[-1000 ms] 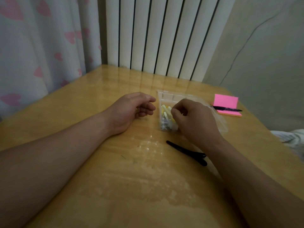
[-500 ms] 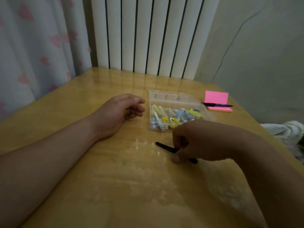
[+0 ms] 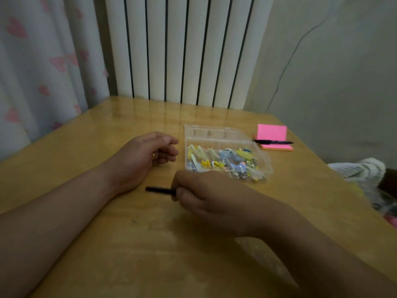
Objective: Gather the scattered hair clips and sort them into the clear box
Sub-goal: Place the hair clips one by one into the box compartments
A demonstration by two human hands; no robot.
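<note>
Right hand (image 3: 206,196) is over the middle of the pale wooden desk (image 3: 129,254), knuckles up, fingers curled tight around one end of a long black hair clip (image 3: 160,190). The free end of the clip pokes out to the left, roughly level and pointing at the left wrist. Whether it is touching the wood or just above it, I cannot tell.

Left hand (image 3: 146,160) rests on its side on the desk, toward the left edge from the box. Its fingers are loosely curled with nothing in them, and a gold ring (image 3: 153,155) shows on one finger.

Just beyond the right hand's knuckles is the clear plastic box (image 3: 214,134), shallow, rectangular and open-topped, sitting in the far right part of the desk. Inside is a jumble of small coloured hair clips (image 3: 223,162) in yellow, cream, blue and a bit of pink, piled toward the box's near side. The black clip is outside the box, off its near left corner.

Close to the far right corner of the desk lies a bright pink sticky-note pad (image 3: 271,133) with a black pen (image 3: 271,142) lying across its near edge.

Behind the far edge of the desk stands a white ribbed radiator (image 3: 182,50). A pale curtain with pink hearts (image 3: 43,61) hangs along the left, and a bundle of white striped fabric (image 3: 361,171) shows past the right edge.
</note>
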